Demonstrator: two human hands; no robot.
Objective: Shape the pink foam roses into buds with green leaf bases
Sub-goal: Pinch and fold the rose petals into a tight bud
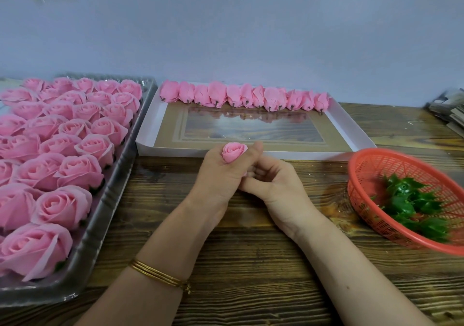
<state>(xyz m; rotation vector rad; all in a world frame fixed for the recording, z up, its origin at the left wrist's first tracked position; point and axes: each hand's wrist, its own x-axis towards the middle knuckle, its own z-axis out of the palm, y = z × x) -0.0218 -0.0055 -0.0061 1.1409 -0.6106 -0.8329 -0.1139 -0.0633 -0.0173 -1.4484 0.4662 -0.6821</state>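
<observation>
Left hand (221,172) clenched round the rose (234,152), right hand (271,182) pinching its base below that grip; even squeezing should keep the petals tight.

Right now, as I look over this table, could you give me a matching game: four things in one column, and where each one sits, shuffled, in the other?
Things:
1. open foam roses
2. finished buds
3. green leaf bases
4. single rosebud

Places:
A. red basket, on the right
B. left hand
C. clear plastic tray, on the left
D. white box lid, along its far edge

Pairs: 1-C, 2-D, 3-A, 4-B.
</observation>
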